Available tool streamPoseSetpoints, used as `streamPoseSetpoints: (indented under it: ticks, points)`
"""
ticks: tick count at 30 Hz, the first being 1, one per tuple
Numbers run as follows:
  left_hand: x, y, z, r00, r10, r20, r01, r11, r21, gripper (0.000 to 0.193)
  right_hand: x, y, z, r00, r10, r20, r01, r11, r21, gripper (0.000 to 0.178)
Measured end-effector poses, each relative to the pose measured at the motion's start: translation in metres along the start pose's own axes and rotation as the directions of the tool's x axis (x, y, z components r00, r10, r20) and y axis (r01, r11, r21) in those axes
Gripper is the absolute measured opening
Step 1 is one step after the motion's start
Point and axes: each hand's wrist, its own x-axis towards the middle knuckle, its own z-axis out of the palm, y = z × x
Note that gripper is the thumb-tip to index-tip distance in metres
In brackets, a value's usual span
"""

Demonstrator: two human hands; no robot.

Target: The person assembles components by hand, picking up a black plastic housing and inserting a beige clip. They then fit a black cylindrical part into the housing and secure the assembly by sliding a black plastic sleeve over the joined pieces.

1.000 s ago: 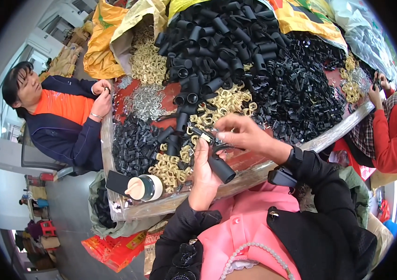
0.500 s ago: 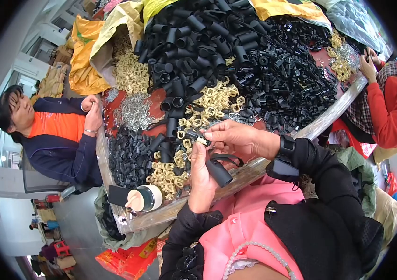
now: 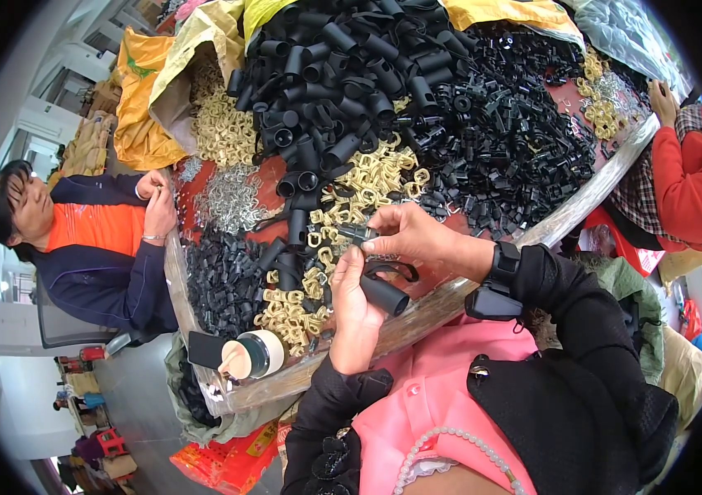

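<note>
Near the table's front edge, my left hand (image 3: 354, 299) is closed on a black plastic tube (image 3: 385, 294) with a loop strap (image 3: 396, 267); the tube lies across the palm and points down to the right. The left thumb and fingertips reach up to a small black plastic part (image 3: 357, 233). My right hand (image 3: 413, 234) pinches that part between thumb and fingers, directly above the left fingertips. The fingers partly hide the small part, so its exact shape does not show. Gold-coloured metal rings (image 3: 318, 285) lie in a heap just beyond my hands.
Heaps of black tubes (image 3: 309, 91), small black parts (image 3: 491, 140) and silver hooks (image 3: 231, 198) cover the red table. A jar (image 3: 262, 353) and a dark phone-like slab (image 3: 205, 350) stand at the near left corner. Co-workers sit left (image 3: 95, 239) and right (image 3: 681, 181).
The tube has turned flatter in my left hand. A pale piece visible between my fingers no longer shows. Both hands stay close together; the view has shifted slightly.
</note>
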Motion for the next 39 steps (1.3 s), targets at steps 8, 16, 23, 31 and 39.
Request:
streamPoseSetpoints:
  ticks: [8,16,23,31,39]
  points:
    - [0.001,0.003,-0.002,0.978,-0.182,0.102,0.191,0.978,-0.086,0.027,-0.006,-0.002,0.001,0.963,-0.268,-0.014,0.196,0.735,-0.65,0.035]
    - [0.003,0.003,0.007,0.988,-0.126,-0.094,0.112,0.984,-0.141,0.028,-0.006,0.009,-0.002,0.996,0.051,0.07,-0.052,0.998,0.017,0.024]
    - [0.006,0.002,-0.006,0.997,-0.08,-0.007,0.079,0.994,-0.072,0.025,-0.011,-0.009,0.004,0.979,0.193,0.063,-0.2,0.973,0.118,0.021]
    - [0.019,0.009,-0.005,0.999,0.005,0.035,0.008,0.935,-0.356,0.026,-0.024,-0.012,-0.01,0.989,-0.057,-0.14,0.052,0.998,-0.036,0.018]
    - [0.043,0.013,-0.018,0.995,-0.027,0.095,0.078,0.8,-0.594,0.027,-0.087,-0.014,0.015,0.996,-0.039,-0.086,0.05,0.991,0.128,0.016]
